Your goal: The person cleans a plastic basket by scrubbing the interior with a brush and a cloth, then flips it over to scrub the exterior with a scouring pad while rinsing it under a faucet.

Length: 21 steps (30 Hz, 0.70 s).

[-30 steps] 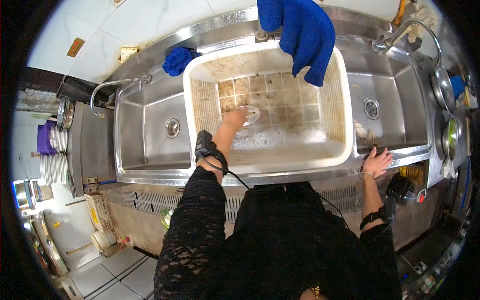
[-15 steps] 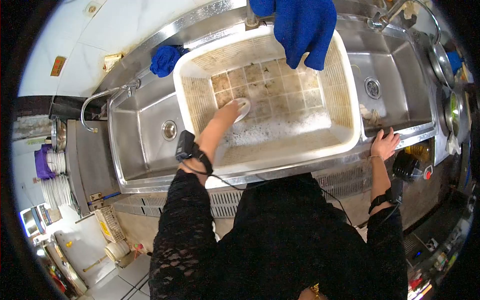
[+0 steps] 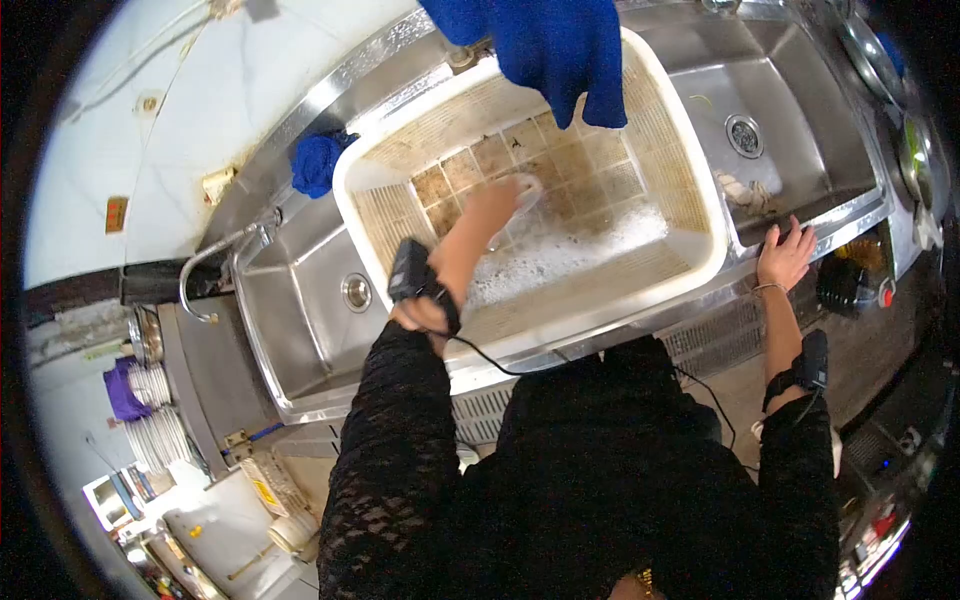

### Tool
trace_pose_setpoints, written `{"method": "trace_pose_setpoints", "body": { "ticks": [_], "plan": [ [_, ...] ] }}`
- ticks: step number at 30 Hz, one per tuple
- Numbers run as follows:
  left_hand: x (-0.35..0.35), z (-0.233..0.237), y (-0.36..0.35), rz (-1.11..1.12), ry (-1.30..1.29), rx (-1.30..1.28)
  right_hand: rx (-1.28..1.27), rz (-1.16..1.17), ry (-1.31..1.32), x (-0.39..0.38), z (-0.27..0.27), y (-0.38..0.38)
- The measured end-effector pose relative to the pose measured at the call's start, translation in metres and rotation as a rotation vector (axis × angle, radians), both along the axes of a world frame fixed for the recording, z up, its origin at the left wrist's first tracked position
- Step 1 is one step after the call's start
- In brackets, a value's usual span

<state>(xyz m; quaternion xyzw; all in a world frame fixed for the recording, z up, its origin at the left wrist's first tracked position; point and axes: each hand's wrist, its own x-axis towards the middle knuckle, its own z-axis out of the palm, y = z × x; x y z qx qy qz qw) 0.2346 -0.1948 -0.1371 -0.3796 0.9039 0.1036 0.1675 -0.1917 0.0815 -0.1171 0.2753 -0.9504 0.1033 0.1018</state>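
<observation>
My left hand [image 3: 492,205] is inside a large white plastic basket [image 3: 706,195], closed on a white oval scrubber [image 3: 530,190], blurred by motion and partly covered by my fingers. Its exact kind is hard to make out. Brown stains mark the basket's gridded floor, and white suds [image 3: 560,265] lie toward its near side. My right hand [image 3: 785,258] rests with fingers spread on the metal front edge of the right sink [image 3: 800,125], holding nothing. A blue cloth [image 3: 565,50] hangs over the basket's far rim.
The basket spans the space between the left sink [image 3: 300,320] and the right one. A curved faucet [image 3: 195,280] stands at left, near a bunched blue cloth [image 3: 316,165]. A pale rag [image 3: 745,190] lies in the right sink. Stacked plates [image 3: 155,440] stand at far left.
My left hand has moved the scrubber right and away from me across the basket floor. The camera view has tilted and shifted. My right hand stays at the sink edge.
</observation>
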Motion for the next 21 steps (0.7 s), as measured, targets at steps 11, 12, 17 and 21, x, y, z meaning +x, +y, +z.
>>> {"method": "trace_pose_setpoints", "body": {
  "ticks": [11, 12, 17, 21],
  "plan": [
    [-0.046, 0.063, -0.016, 0.217, -0.047, -0.01, -0.027, -0.012, 0.036, 0.0, 0.004, -0.002],
    [-0.053, 0.037, -0.018, 0.127, -0.046, -0.097, -0.034, -0.014, 0.035, -0.001, 0.002, -0.002],
    [-0.019, 0.032, -0.007, 0.141, -0.33, -0.076, -0.044, -0.016, 0.015, -0.001, 0.001, 0.0],
    [0.045, 0.062, -0.029, 0.228, -0.469, -0.06, -0.066, -0.02, 0.029, 0.0, 0.0, -0.001]
  ]
}}
